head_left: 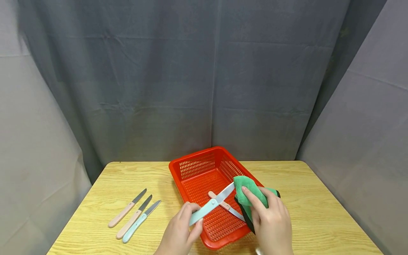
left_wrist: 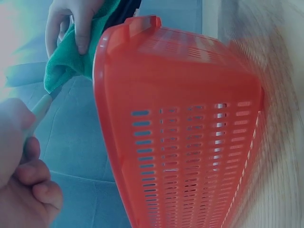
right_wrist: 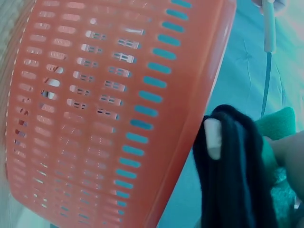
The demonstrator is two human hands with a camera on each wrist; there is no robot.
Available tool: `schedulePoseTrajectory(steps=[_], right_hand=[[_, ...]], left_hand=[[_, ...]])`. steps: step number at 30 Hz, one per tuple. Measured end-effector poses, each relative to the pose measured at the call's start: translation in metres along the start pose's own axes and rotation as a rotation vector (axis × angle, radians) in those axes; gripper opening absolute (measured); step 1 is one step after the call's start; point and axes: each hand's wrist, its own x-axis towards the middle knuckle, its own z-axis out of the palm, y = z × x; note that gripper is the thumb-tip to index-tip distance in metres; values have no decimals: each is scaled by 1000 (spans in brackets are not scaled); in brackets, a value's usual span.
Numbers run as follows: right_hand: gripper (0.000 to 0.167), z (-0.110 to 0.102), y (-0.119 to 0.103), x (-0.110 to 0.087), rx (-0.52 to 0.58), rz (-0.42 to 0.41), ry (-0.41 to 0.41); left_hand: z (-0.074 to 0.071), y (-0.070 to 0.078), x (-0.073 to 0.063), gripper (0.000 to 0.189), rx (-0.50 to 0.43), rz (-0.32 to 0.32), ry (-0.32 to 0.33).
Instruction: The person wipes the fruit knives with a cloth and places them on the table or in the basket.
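My left hand (head_left: 182, 227) grips the light-blue handle of a knife (head_left: 204, 212), its blade pointing up and to the right over the basket. A green cloth with a black edge (head_left: 243, 187) is pinched in my right hand (head_left: 271, 219), and it covers the tip of that blade. Below both hands stands a red plastic basket (head_left: 220, 244) with slotted walls. Inside it lies another knife with a pink handle (head_left: 224, 205), partly hidden by the cloth. In the left wrist view the cloth (left_wrist: 71, 57) wraps over the blade's end, beyond the basket's rim.
To the left on the wooden table (head_left: 95, 198) lie two knives with pinkish handles (head_left: 122, 214) (head_left: 130, 225) and one light-blue knife (head_left: 137, 226), side by side. A grey curtain (head_left: 159, 88) hangs behind the table, with pale cloth walls on both sides.
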Motion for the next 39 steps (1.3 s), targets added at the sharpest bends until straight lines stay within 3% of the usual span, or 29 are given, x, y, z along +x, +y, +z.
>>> schedulePoseTrajectory(steps=[4,8,14,20,30,36,39], right_hand=[[31,-1,-2,1,22,-18,23],[41,-1,-6,2,64,-99,0],[45,-2,-14,0,113,-176,-157],[41,0,-16,1,131,-236,-122],[47,-2,-13,-1,112,-158,-191],[48,-4,-11,1,65,-73,-169],[30,-4,-8,1,58,-52,-148]], left_hand=[[-1,2,0,34,-8,-63,25],[-1,1,0,36,-4,-88,40],[0,0,-1,36,-13,-92,48],[1,-1,-1,35,-26,-97,36],[1,-2,-3,33,-39,-55,26],[1,-3,-3,32,-57,-22,5],[0,-3,-3,32,-59,-13,0]])
